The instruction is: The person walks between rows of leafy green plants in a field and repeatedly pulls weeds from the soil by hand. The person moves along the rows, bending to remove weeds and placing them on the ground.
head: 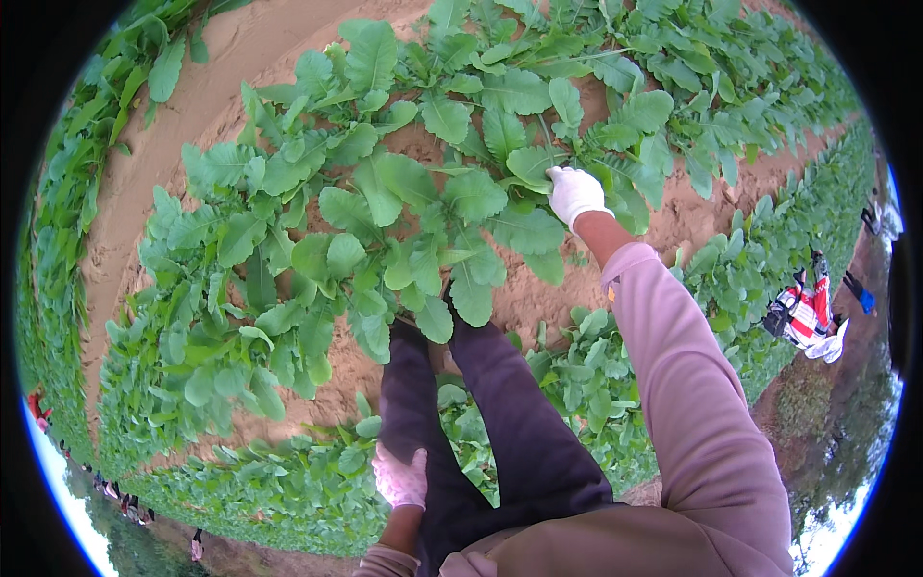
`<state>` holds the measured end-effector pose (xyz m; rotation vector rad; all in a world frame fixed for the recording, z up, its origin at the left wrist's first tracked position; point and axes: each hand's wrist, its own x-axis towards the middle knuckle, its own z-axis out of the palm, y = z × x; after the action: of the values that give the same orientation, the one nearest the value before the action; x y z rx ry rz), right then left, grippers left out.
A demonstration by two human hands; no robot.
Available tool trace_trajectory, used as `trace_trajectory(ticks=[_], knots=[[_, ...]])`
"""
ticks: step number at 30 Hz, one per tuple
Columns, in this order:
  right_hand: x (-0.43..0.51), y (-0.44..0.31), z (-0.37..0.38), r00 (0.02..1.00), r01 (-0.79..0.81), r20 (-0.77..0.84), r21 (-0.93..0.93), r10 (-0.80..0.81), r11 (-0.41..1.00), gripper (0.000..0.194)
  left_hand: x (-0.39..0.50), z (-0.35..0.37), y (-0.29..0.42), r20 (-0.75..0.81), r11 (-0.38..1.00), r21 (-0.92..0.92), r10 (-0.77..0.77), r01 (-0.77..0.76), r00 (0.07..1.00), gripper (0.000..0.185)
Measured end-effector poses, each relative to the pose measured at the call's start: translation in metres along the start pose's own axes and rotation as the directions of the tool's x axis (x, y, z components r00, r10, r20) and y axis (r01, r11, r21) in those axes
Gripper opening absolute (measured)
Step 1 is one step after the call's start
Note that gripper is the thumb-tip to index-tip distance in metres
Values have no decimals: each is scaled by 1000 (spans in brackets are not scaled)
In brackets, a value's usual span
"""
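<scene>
My right hand, in a white glove, reaches down among broad-leaved, radish-like plants. Its fingers are closed around a thin green stem beside a wide leaf; the fingertips are partly hidden by foliage. My left hand wears a pink-and-white glove and rests against my dark trouser leg, thumb apart from the fingers, holding nothing. Leaves cover my feet.
Bare sandy soil runs as a furrow along the far side of this plant row. Another row of plants grows behind my legs. A person in red and white is at the right, with more people far off at lower left.
</scene>
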<state>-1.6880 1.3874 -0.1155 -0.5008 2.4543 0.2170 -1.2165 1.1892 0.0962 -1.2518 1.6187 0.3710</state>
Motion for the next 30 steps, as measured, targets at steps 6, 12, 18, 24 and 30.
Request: trace_trajectory(ticks=[6, 12, 18, 24, 30], knots=[[31, -2, -17, 981, 37, -191, 273, 17, 961, 25, -2, -5, 11, -2, 1000, -1, -11, 11, 1000, 94], [90, -29, -39, 997, 77, -22, 212, -74, 974, 31, -2, -6, 15, -11, 1000, 0, -20, 20, 1000, 95], [112, -69, -53, 865, 418, -278, -60, -417, 907, 48, -1, 0, 13, -21, 999, 20, -28, 28, 999, 95], [124, -89, -57, 915, 404, 34, -38, -403, 914, 45, -2, 7, 13, -39, 1000, -15, -23, 23, 999, 95], [153, -80, -35, 987, 136, -68, -107, -144, 985, 35, -2, 8, 13, -32, 998, -60, -23, 22, 999, 95]])
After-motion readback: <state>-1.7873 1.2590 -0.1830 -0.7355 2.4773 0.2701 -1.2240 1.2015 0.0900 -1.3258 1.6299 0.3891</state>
